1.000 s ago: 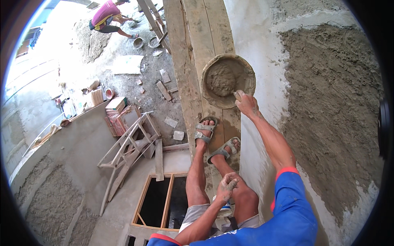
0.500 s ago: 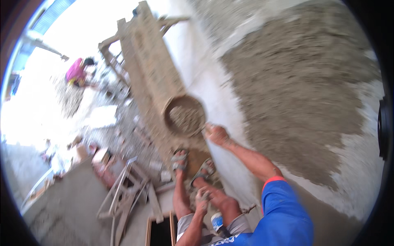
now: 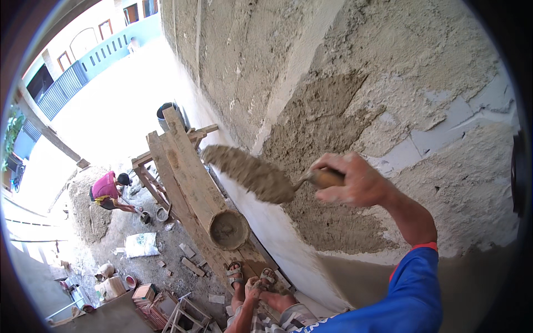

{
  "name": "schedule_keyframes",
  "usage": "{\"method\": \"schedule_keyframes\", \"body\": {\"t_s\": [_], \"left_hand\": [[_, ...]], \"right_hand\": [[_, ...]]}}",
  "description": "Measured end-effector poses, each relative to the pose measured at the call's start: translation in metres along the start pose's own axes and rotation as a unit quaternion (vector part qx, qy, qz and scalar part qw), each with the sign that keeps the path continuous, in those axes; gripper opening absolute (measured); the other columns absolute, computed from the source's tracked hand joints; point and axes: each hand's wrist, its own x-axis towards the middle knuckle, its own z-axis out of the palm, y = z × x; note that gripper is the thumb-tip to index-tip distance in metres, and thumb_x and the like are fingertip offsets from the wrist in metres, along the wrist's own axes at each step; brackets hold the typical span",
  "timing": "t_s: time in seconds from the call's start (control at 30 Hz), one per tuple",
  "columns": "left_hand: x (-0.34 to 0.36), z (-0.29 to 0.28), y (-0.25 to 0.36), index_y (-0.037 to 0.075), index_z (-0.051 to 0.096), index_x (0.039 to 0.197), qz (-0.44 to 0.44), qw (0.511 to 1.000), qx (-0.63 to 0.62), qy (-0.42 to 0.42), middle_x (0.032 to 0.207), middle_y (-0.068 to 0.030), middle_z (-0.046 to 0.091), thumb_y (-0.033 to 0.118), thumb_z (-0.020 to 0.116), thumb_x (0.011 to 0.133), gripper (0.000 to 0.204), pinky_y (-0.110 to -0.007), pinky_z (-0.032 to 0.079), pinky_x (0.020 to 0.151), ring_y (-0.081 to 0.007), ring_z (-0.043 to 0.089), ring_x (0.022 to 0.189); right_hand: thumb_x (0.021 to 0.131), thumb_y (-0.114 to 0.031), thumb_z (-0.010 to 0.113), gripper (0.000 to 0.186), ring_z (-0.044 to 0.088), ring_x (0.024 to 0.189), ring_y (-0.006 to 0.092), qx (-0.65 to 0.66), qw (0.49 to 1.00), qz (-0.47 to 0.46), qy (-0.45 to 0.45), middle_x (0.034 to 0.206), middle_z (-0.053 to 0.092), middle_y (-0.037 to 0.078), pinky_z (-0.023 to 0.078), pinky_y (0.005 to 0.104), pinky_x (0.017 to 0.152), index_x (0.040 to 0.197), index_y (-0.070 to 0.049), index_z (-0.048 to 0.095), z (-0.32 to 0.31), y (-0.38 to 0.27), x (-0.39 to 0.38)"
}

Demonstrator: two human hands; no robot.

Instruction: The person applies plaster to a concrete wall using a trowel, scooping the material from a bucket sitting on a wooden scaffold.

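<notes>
While the right hand (image 3: 355,180) grips the trowel (image 3: 261,175) heaped with wet mortar (image 3: 247,171) just beside the wall (image 3: 355,105), a tilt could spill it far down. The left hand (image 3: 254,288) rests loose on a knee.

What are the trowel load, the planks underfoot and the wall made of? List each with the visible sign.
Trowel load: wet grey-brown mortar, by its grainy, clumped heap, held in the right hand.
Planks: rough, weathered wood, showing grain and mortar stains.
Wall: coarse, matt plaster, darker where it looks fresh; smooth white patches show beneath, material unclear.
</notes>
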Motion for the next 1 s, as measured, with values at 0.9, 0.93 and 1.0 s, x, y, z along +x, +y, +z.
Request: {"method": "schedule_keyframes", "body": {"t_s": [0.9,0.93,1.0], "left_hand": [[0.024,-0.096,-0.014,0.007,0.051,0.118,0.005,0.983,0.11,0.147,0.089,-0.0118,0.064,0.017,0.065,0.088,0.035,-0.033,0.05,0.05,-0.0277,0.066,0.068],[0.016,-0.095,-0.001,0.006,0.053,0.114,-0.017,0.97,0.145,0.196,0.088,-0.0091,0.063,0.011,0.068,0.085,0.033,-0.031,0.05,0.053,-0.0225,0.063,0.067],[0.011,-0.097,0.01,0.005,0.054,0.11,-0.044,0.954,0.179,0.238,0.086,-0.0063,0.062,0.004,0.07,0.081,0.033,-0.029,0.05,0.055,-0.0172,0.06,0.066]], "right_hand": [[0.085,-0.017,0.067,0.051,0.064,0.101,0.0347,0.005,0.937,0.313,0.158,0.113,0.064,0.02,0.052,0.0434,0.083,0.131,-0.002,0.051,0.15,0.236,0.107],[0.085,-0.017,0.066,0.051,0.063,0.101,0.0349,-0.01,0.933,0.32,0.163,0.114,0.064,0.02,0.052,0.044,0.083,0.132,-0.002,0.05,0.152,0.241,0.107],[0.086,-0.017,0.066,0.051,0.063,0.101,0.0351,-0.03,0.927,0.333,0.168,0.114,0.064,0.02,0.052,0.0445,0.083,0.132,-0.002,0.05,0.146,0.254,0.095]]}}
